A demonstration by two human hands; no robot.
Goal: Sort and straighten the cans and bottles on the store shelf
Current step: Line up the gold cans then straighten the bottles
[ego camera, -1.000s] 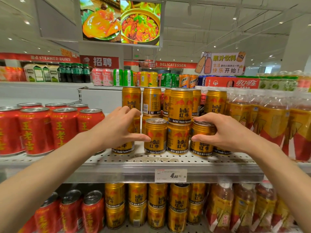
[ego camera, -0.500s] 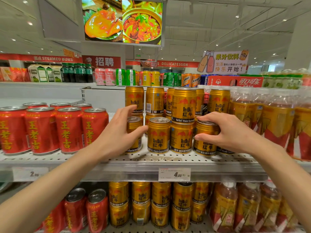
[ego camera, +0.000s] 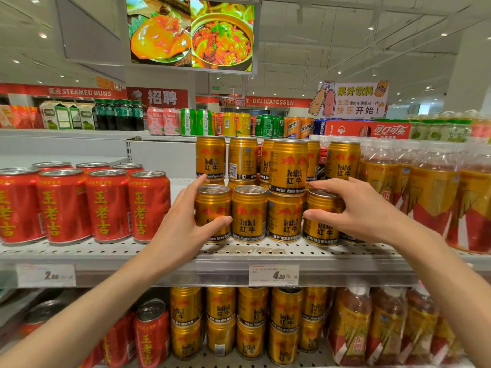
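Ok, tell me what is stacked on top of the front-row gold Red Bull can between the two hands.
One more Red Bull can stands upright on the lower can, label forward. What stands behind that stack is mostly covered.

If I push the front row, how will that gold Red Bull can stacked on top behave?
The stacked Red Bull can probably tips easily: it stands on one lower can, with nothing in front. Its smooth metal wall looks slippery. It appears sealed, so likely heavy for its size.
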